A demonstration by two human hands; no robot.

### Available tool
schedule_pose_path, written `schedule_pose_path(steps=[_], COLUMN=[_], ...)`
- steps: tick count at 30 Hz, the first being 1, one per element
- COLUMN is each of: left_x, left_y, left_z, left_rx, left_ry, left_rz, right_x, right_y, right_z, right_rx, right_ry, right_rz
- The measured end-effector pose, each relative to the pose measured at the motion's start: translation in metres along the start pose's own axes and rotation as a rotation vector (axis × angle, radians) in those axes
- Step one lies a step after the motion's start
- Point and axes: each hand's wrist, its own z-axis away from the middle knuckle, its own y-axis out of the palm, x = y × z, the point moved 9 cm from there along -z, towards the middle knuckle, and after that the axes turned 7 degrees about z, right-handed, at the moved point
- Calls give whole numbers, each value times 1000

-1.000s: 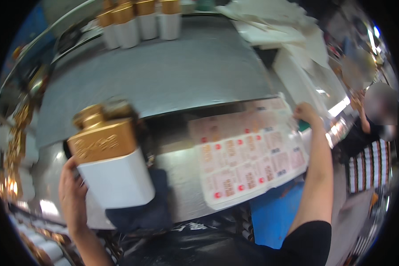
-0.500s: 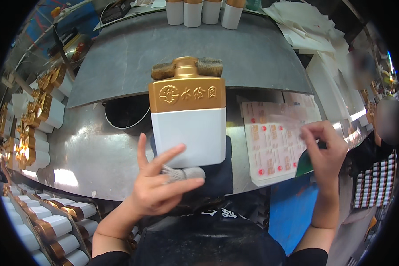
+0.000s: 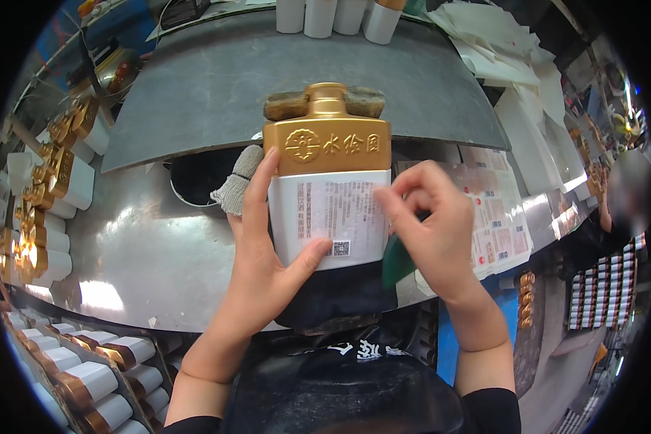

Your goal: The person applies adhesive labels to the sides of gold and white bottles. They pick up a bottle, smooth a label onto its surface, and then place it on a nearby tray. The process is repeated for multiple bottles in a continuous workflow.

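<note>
One grey slab (image 3: 195, 94) bears four upright bottles (image 3: 320, 18) at its far edge; nearer lies one gold-and-white bottle (image 3: 329, 153), clamped by the left hand (image 3: 259, 253). The right hand (image 3: 437, 224) pinches one printed film (image 3: 340, 206) on its front, one green blade (image 3: 398, 266) jutting below.

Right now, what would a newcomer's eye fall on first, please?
Probably the gold-and-white bottle in the middle, braced by the left hand while the right hand, holding a flat green piece, touches its printed label. Next might come the similar bottles at lower left and pale sheets at upper right.
</note>
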Motion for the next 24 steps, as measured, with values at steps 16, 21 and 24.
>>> schedule_pose_path(steps=[16,21,24], left_x=[-7,-7,-6], left_y=[-4,-4,-7], left_z=[-22,-26,-24], left_rx=[-104,-109,-125], left_ry=[22,49,31], left_rz=[142,101,137], right_x=[-15,-12,-11], right_y=[12,19,21], right_z=[-9,-16,-17], right_rx=[204,210,214], right_ry=[-33,-49,-44], right_rz=[-113,11,28])
